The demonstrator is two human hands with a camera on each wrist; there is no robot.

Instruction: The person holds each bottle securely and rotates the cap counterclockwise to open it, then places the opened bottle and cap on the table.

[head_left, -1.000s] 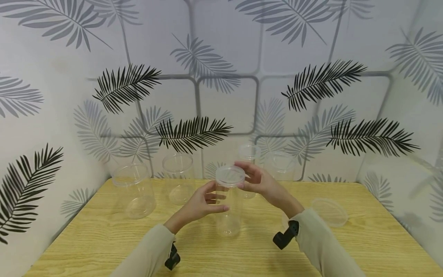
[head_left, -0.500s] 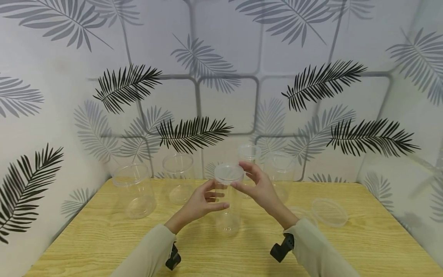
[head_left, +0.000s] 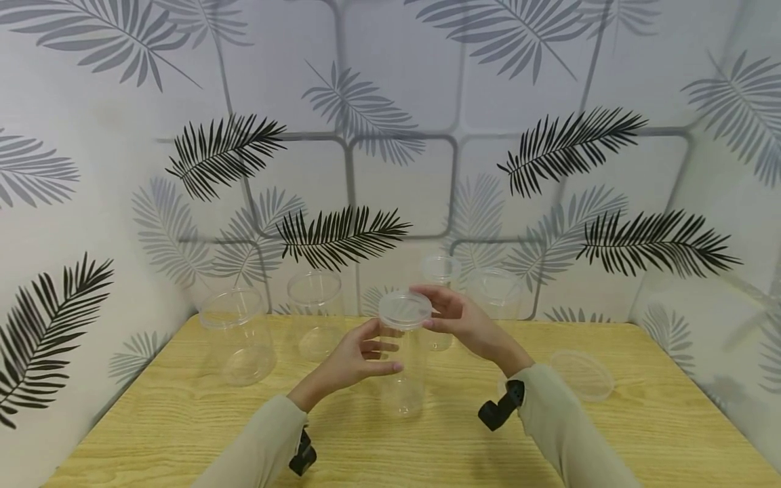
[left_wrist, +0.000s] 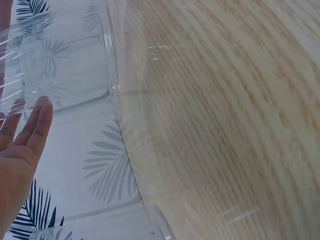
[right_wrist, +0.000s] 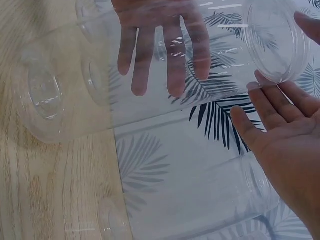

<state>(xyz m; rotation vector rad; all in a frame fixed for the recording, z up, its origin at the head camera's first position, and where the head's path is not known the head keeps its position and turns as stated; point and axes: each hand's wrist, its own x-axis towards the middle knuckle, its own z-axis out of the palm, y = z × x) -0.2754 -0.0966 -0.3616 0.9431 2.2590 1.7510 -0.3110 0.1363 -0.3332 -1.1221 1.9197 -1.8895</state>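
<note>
A tall clear plastic jar (head_left: pixel 404 379) stands upright on the table with a clear round lid (head_left: pixel 405 308) on its top. My left hand (head_left: pixel 349 356) holds the jar's body from the left, thumb in front and fingers behind. Through the clear wall in the right wrist view, the left fingers (right_wrist: pixel 175 65) show spread along the jar. My right hand (head_left: pixel 472 329) grips the lid's rim from the right, with its thumb at the near side and fingers at the far side. In the left wrist view, fingertips (left_wrist: pixel 42 107) touch the jar wall.
Two wide open clear jars, one at far left (head_left: pixel 244 346) and one beside it (head_left: pixel 317 312), stand on the wooden table (head_left: pixel 183 434). Behind my right hand are two more jars, a narrow one (head_left: pixel 441 271) and a wider one (head_left: pixel 497 291). A loose clear lid (head_left: pixel 582 375) lies at right.
My right hand turned about the lid's rim, its wrist swinging nearer and then back up and away. My left hand and the jar have stayed nearly in place.
</note>
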